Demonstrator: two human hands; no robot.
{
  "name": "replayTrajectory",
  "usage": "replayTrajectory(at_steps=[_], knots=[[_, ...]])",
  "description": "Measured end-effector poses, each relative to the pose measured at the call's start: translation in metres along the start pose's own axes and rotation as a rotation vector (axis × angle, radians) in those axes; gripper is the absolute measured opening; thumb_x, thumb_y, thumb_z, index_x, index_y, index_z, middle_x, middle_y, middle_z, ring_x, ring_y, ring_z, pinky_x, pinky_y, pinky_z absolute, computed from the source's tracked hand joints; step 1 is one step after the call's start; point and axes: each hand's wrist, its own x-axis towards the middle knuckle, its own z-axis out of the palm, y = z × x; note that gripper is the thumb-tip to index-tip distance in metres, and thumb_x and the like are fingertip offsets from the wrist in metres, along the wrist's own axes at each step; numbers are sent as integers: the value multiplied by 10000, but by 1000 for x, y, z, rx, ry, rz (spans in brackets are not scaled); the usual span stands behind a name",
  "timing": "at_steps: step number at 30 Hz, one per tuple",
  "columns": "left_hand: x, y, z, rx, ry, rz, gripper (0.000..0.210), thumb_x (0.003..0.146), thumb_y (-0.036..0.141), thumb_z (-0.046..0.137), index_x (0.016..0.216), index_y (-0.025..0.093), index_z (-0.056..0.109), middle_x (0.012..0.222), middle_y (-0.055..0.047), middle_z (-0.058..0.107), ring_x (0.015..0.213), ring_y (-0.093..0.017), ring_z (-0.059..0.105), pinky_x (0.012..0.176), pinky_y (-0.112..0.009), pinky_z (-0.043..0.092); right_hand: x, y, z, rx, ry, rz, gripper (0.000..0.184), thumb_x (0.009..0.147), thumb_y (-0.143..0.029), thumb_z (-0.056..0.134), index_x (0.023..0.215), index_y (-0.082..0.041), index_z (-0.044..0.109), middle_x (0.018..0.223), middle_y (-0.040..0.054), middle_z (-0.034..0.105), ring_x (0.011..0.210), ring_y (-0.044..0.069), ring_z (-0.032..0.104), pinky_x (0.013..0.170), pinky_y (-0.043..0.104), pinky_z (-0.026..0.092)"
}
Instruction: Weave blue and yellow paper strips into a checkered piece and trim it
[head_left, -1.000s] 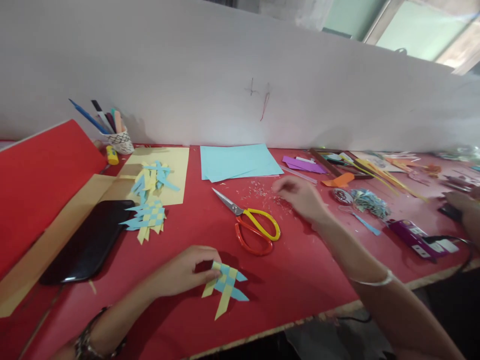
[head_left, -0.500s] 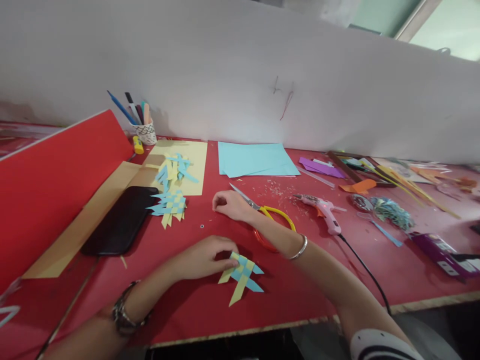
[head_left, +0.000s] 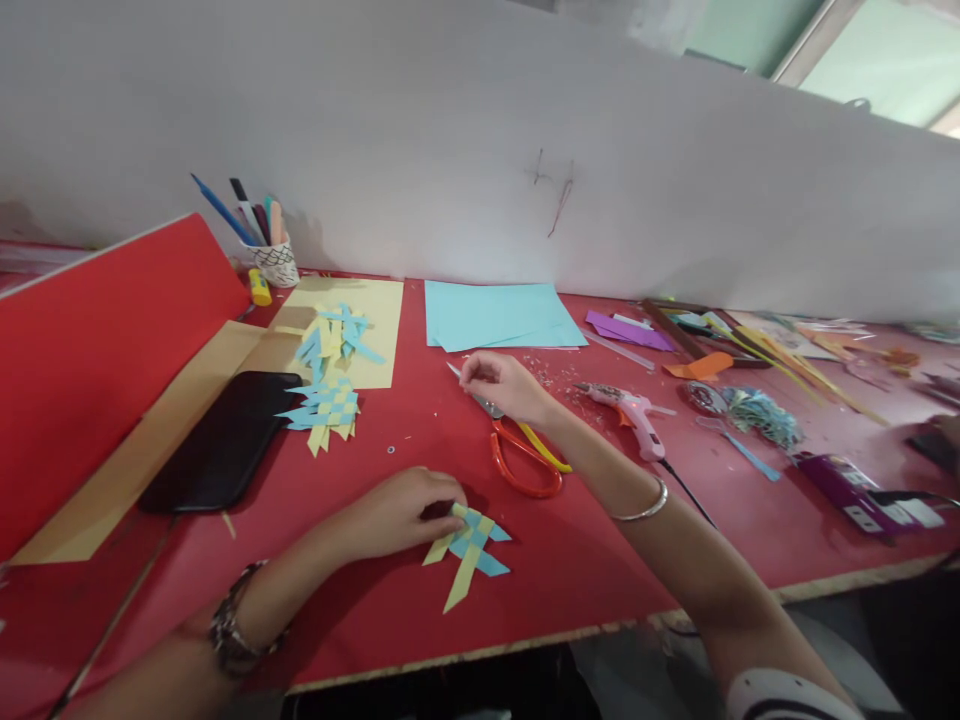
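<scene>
My left hand [head_left: 411,510] pinches the upper left corner of a woven paper fish [head_left: 474,540] of yellow and blue strips, which rests on the red table near its front edge. My right hand [head_left: 506,385] is raised over the scissors [head_left: 529,470], its thumb and fingertips brought together; whether anything small is between them I cannot tell. The scissors have one red and one yellow handle, and the hand hides part of their blades. To the left lie a stack of similar woven paper pieces [head_left: 330,408] and a heap of blue and yellow strips [head_left: 341,335].
A pink glue gun [head_left: 630,415] with a cord lies right of the scissors. Blue paper sheets [head_left: 502,315] lie by the wall. A black phone [head_left: 225,440] and a pen cup [head_left: 274,262] are at left. A purple power strip [head_left: 855,495] sits at right, near another person's hand [head_left: 946,430].
My right hand has moved right and slightly away from me, over the scissors, its fingers still together. The left hand keeps its hold on the paper fish. The view has shifted slightly.
</scene>
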Motion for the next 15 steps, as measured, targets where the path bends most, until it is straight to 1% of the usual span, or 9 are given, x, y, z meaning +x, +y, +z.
replayTrajectory(at_steps=[4,7,8,10,11,12,14,15], knots=[[0,1,-1,0,5,-18,224,852,295,430,735,164,570,690,-9,581,664,-129,528,607,-201,347,-10,0,-25,14,82,17,18,673,-165,487,677,-182,484,656,-32,523,613,77,507,651,233,437],[0,1,-2,39,17,-53,206,835,291,442,728,172,571,677,-2,570,641,-128,514,589,-203,339,-25,2,-47,-22,138,41,61,704,-187,440,705,-190,501,634,-26,546,592,91,528,622,240,446],[0,1,-2,55,25,-64,202,827,294,448,722,175,571,671,0,566,639,-130,510,586,-205,337,-32,4,-57,-110,180,39,80,712,-191,437,709,-192,517,631,-20,560,601,100,542,625,245,449],[0,1,-2,82,38,-84,203,820,307,450,724,180,575,679,-2,567,661,-140,513,598,-213,337,-50,11,-83,-403,316,21,103,713,-176,457,721,-190,559,685,2,607,653,121,573,664,259,453],[-1,0,-2,91,40,-92,209,820,317,447,725,183,576,684,-3,569,672,-144,515,607,-217,338,-61,17,-99,-548,389,48,121,720,-168,466,747,-189,582,729,15,628,677,131,587,679,266,457],[-1,0,-1,96,39,-99,218,822,327,443,725,185,576,687,-3,571,676,-146,516,612,-220,338,-72,24,-117,-681,475,101,148,739,-161,461,782,-186,601,756,27,641,692,138,596,693,272,462],[-1,0,-1,103,33,-112,235,827,341,432,715,188,571,675,0,568,661,-146,512,609,-224,335,-95,40,-154,-927,628,272,220,811,-160,412,890,-183,616,836,46,655,731,132,609,717,272,474],[0,0,0,106,29,-118,238,827,341,429,707,189,569,665,1,565,649,-144,509,604,-224,333,-106,49,-172,-973,673,324,259,840,-146,372,936,-164,612,902,72,654,782,140,612,734,284,477]])
